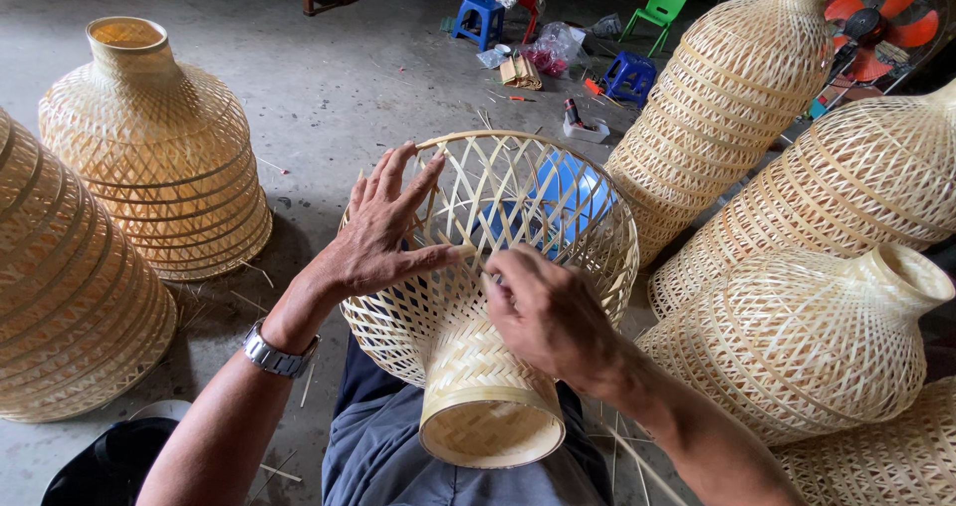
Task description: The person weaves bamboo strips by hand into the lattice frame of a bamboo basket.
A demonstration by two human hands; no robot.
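Head view: a woven bamboo lampshade [468,317] lies on its side across the person's lap, its narrow neck pointing near and its wide open mouth facing far. The left hand [383,232] lies spread flat on the upper left of the weave, fingers splayed toward the rim and the thumb stretched right along a strip; it presses rather than grasps, open-palmed. A metal wristwatch [274,355] sits on that wrist. The right hand [543,312] is curled on the shade's right side, its fingertips pinched at a thin bamboo strip [476,252] just where the left thumb ends; what exactly it clamps is partly hidden by the knuckles.

Finished shades stand around on the concrete floor [329,78]: a bell-shaped one [159,147] at left, a large one cut off by the near left edge, a tall one [727,88] far right, and more [807,342] piled near right. Far off are small blue plastic stools [480,16], a green chair [662,6] and an orange fan [876,23].
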